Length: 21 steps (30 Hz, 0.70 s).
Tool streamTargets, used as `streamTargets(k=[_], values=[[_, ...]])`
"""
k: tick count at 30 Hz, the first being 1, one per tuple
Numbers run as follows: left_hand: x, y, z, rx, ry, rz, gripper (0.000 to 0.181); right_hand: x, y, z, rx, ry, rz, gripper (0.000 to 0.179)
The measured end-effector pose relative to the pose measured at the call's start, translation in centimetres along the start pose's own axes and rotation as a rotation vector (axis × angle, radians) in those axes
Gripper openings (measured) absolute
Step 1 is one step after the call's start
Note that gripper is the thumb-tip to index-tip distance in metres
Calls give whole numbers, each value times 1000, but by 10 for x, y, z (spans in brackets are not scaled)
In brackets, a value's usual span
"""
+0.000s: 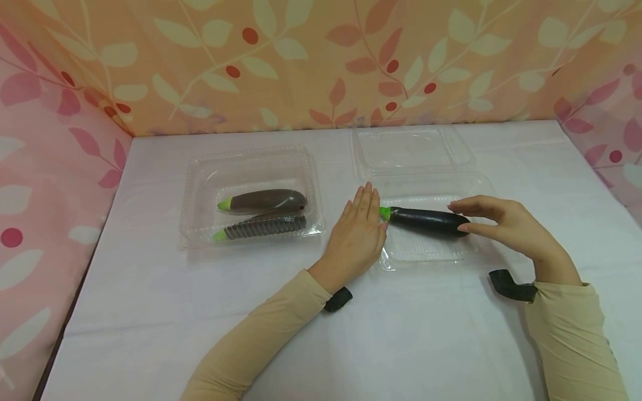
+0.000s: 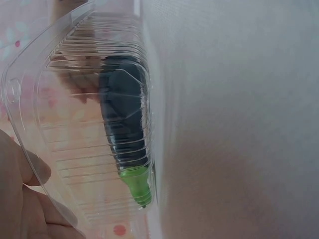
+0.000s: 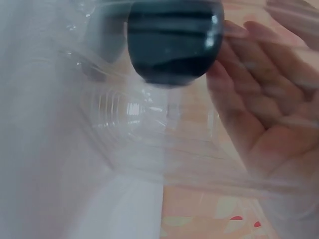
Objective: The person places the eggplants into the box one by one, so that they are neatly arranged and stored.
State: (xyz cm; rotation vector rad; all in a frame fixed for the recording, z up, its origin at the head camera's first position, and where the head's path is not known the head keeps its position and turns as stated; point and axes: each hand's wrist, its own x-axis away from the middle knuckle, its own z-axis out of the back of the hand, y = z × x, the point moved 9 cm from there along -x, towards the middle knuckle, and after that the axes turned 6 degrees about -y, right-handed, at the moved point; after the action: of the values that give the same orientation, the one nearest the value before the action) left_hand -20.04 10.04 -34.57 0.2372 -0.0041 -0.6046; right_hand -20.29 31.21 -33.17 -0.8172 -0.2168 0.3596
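A black eggplant (image 1: pixel 426 221) with a green stem lies in the bottom of an open clear plastic container (image 1: pixel 421 260), stem to the left. It shows through the container wall in the left wrist view. My left hand (image 1: pixel 353 236) lies with straight fingers along the container's left edge; in the left wrist view its fingertips (image 2: pixel 37 172) touch the rim. Over the eggplant's rounded end, my right hand (image 1: pixel 511 228) spreads thumb and fingers with a light bend. In the right wrist view the palm (image 3: pixel 279 139) is beside the eggplant, seen through clear plastic.
To the left stands another clear container (image 1: pixel 251 161), its lid over two eggplants, one grey-brown (image 1: pixel 266 200) and one (image 1: pixel 266 226) seen through ribbed plastic. The open container's lid (image 1: pixel 411 147) lies folded back. Floral cloth (image 1: pixel 301 67) borders the white table (image 1: pixel 426 334).
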Motion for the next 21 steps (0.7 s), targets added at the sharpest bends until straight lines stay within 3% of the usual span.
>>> streamTargets(k=[8,21], values=[[0,1,-2,8,-9,9,58,6,-1,10,-55,51,7,34],[0,0,-1,-7,-6,4,58,23,15,53,-62,136,-79,34]])
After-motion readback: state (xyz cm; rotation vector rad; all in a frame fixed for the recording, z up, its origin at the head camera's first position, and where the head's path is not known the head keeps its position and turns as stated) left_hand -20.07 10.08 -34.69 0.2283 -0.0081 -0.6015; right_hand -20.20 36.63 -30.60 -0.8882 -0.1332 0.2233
